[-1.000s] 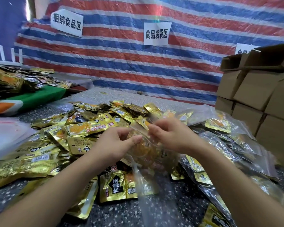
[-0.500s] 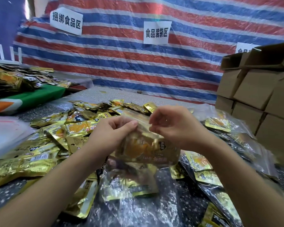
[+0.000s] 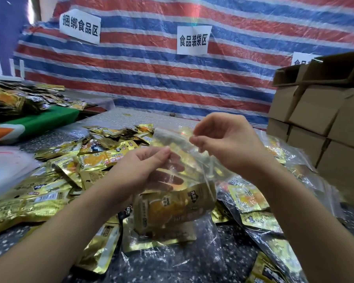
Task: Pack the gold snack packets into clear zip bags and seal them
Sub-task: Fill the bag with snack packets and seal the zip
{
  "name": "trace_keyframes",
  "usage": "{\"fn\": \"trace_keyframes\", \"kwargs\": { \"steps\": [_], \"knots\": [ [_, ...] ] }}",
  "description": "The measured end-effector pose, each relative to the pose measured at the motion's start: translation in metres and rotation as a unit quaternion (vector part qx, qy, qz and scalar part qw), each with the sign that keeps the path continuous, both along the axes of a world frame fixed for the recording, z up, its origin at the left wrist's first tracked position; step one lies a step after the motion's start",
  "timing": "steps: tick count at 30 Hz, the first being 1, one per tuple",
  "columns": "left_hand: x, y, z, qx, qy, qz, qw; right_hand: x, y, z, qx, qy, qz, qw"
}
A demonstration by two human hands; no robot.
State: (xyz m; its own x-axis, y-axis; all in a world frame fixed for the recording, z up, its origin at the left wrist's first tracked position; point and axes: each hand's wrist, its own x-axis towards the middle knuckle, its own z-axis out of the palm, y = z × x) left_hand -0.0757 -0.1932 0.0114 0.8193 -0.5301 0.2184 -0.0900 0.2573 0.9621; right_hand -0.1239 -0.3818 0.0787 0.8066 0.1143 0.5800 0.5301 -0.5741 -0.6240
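A clear zip bag (image 3: 184, 160) hangs between my hands above the table, with gold snack packets (image 3: 176, 209) showing through its lower half. My left hand (image 3: 137, 172) pinches the bag's top edge on the left, its fingers visible through the plastic. My right hand (image 3: 223, 139) pinches the top edge further right and a little higher. A heap of loose gold packets (image 3: 55, 180) covers the table to the left. Bags with gold packets inside (image 3: 251, 201) lie to the right.
Stacked cardboard boxes (image 3: 323, 123) stand at the right. A striped tarp with paper signs (image 3: 193, 39) hangs behind. Empty clear bags (image 3: 6, 170) lie at the far left, and an empty clear bag (image 3: 172, 260) lies on the speckled table in front.
Both hands have lifted the filled bag higher off the table, and my right hand has slid right and upward along the bag's top edge.
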Motion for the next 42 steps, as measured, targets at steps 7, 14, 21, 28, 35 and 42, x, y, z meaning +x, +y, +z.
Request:
{"fn": "trace_keyframes", "kwargs": {
  "steps": [7, 14, 21, 28, 35, 42],
  "knots": [
    [-0.004, -0.002, 0.001, -0.033, 0.002, 0.015, 0.999, 0.0, 0.002, -0.001, -0.003, -0.037, -0.013, 0.999],
    [0.003, -0.004, -0.005, 0.0, -0.047, 0.109, 0.993, 0.01, -0.001, -0.015, -0.071, -0.021, -0.035, 0.997],
    [0.008, -0.002, -0.006, 0.019, -0.066, 0.145, 0.987, 0.01, 0.0, -0.017, -0.134, 0.039, 0.015, 0.99],
    [0.012, -0.001, -0.009, 0.051, -0.073, 0.139, 0.986, 0.015, -0.007, -0.025, -0.166, 0.096, 0.012, 0.981],
    [0.016, 0.0, -0.013, 0.067, -0.089, 0.166, 0.98, 0.032, -0.029, -0.027, 0.094, 0.062, -0.142, 0.983],
    [0.018, 0.001, -0.012, 0.073, -0.086, 0.148, 0.982, 0.047, -0.046, -0.057, -0.231, 0.154, -0.187, 0.942]
  ]
}}
